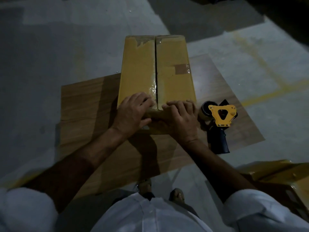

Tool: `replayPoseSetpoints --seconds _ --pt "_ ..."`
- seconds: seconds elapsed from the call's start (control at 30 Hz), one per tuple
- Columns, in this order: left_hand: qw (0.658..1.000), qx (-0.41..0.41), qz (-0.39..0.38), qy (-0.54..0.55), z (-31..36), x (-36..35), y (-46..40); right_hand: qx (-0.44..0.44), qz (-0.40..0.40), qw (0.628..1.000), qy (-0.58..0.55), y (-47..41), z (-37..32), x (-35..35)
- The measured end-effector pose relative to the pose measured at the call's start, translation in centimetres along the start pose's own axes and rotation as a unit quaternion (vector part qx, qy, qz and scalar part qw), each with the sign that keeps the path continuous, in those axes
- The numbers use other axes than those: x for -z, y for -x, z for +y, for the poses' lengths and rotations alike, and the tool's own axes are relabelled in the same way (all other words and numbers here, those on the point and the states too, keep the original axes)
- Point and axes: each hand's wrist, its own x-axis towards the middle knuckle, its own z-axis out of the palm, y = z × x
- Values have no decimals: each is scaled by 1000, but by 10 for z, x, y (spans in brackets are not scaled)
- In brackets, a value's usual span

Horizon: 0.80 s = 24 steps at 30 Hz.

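View from above, in dim light, of a person's two bare forearms reaching forward to a yellow-brown cardboard box (173,81) that lies closed, its long side running away from the hands. Both hands sit at the box's near end. The left hand (133,113) grips that edge, with bent fingers laid on the top and the thumb against the front face. The right hand (181,118), just beside it, has its fingers curled, the tips down on the top edge; whether they pinch anything cannot be told. Between the two hands a brown strip of tape (156,115) crosses the near edge. Beyond the hands the centre seam (156,64) runs the length of the top between two flaps, with glossy clear tape along its near part. Farther out on the right flap is a small brown tape patch (182,68). Just right of the right hand, a tape dispenser (220,118) with a yellow frame and a dark handle lies on its side, apart from the box. Box and dispenser rest on a flat cardboard sheet (88,104) spread on a grey concrete floor (50,47). Behind the right forearm, near the white sleeve (260,208), stands part of a second box (284,174). Below the hands, two sandalled feet (145,185) show.
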Motion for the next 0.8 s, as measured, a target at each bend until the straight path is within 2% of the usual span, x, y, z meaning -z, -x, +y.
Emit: replayPoseSetpoints --seconds 0.07,0.17,0.3,0.47,0.6,0.67,0.73,0.8 --pt "999 -10 19 30 -4 3 -3 25 -1 1000 7 -7 8 3" --pt "1000 -6 22 17 -4 3 -5 40 -7 999 24 -10 12 4" --pt "999 12 -20 -40 8 3 -6 14 -43 998 34 -5 0 8" --pt "999 25 -3 -22 11 6 -10 -5 -41 999 3 -14 2 12" --pt "993 57 -44 -89 29 6 -12 -53 -65 996 34 -9 -18 12" --pt "993 49 -65 -83 26 9 -10 -62 -85 994 22 -3 -21 18" --pt "996 22 -84 -19 12 18 -7 -141 -91 985 -34 7 -22 26" --pt "992 -25 -121 -1 -7 31 -5 -291 -70 949 -96 11 -33 34"
